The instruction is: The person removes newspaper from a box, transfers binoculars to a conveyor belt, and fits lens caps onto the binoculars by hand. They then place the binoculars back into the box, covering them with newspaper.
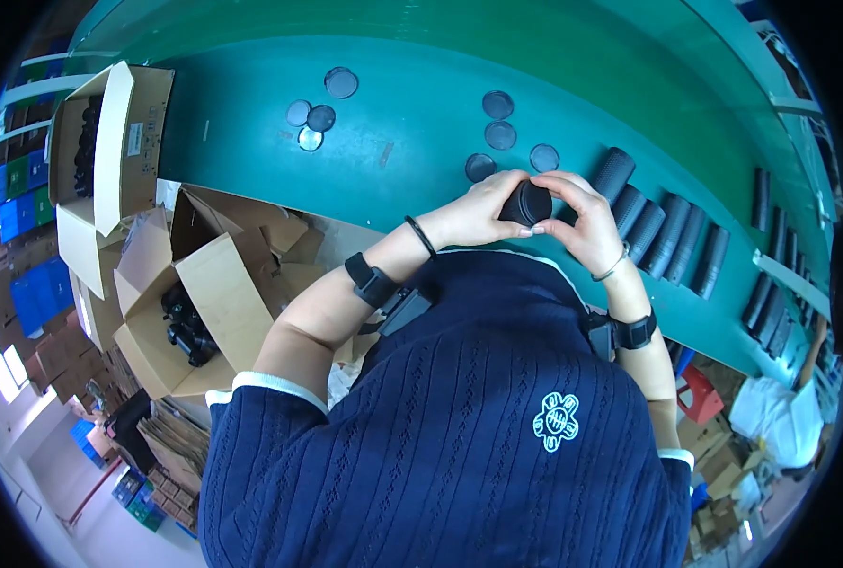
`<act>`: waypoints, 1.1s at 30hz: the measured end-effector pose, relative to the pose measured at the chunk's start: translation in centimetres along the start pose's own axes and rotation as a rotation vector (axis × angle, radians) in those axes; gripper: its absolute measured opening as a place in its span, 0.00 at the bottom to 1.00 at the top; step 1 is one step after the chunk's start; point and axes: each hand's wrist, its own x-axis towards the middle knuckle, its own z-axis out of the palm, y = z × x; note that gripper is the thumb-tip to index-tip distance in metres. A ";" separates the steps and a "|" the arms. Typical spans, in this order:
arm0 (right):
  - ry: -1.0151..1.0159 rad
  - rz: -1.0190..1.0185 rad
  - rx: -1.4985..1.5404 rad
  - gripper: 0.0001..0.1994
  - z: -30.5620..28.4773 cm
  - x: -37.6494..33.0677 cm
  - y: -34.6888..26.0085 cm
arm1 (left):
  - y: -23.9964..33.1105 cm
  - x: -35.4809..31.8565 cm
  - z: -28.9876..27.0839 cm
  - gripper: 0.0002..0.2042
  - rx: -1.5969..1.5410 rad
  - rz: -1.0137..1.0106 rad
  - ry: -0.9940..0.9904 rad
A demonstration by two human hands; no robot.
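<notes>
We hold the short black ribbed plastic cylinder (525, 202) over the green counter (402, 161), left hand (473, 213) and right hand (582, 222) both closed around it, best kept level.

Even, bright light falls around my fingers (544, 227), which look sharp and throw only soft shadows, while far to their left a white glare washes out the rim, straight edges bend toward the dark round border, and the corners go black.
</notes>
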 end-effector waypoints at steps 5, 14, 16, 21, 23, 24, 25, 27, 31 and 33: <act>0.021 0.017 -0.034 0.29 0.2 -0.5 0.1 | 0.2 -0.3 0.8 0.36 0.086 -0.016 0.025; 0.036 0.010 -0.075 0.28 0.4 -0.9 -0.6 | -0.4 -0.5 1.7 0.34 0.087 -0.004 0.085; 0.038 0.013 -0.087 0.28 0.6 -0.9 -0.9 | -0.3 -0.7 1.7 0.34 0.096 -0.010 0.089; 0.047 -0.006 -0.090 0.28 0.8 -0.9 -0.9 | -0.3 -0.8 1.7 0.34 0.093 -0.005 0.090; 0.019 -0.012 -0.169 0.27 0.6 -0.8 -1.4 | -0.2 -0.9 1.6 0.33 0.094 0.007 0.093; 0.020 -0.011 -0.168 0.27 0.5 -0.7 -1.7 | -0.3 -1.0 1.7 0.33 0.094 0.007 0.093; -0.005 0.000 -0.214 0.27 0.5 -0.6 -2.0 | -0.5 -1.0 1.9 0.33 0.099 0.016 0.104; -0.029 0.011 -0.261 0.27 0.4 -0.5 -2.0 | -0.4 -1.0 1.8 0.33 0.105 0.027 0.115; 0.047 0.005 -0.107 0.27 0.9 -1.0 -0.9 | -0.3 -1.0 1.6 0.34 0.091 0.007 0.097; 0.064 -0.010 -0.101 0.27 1.0 -1.0 -0.9 | -0.2 -1.1 1.7 0.34 0.092 0.014 0.093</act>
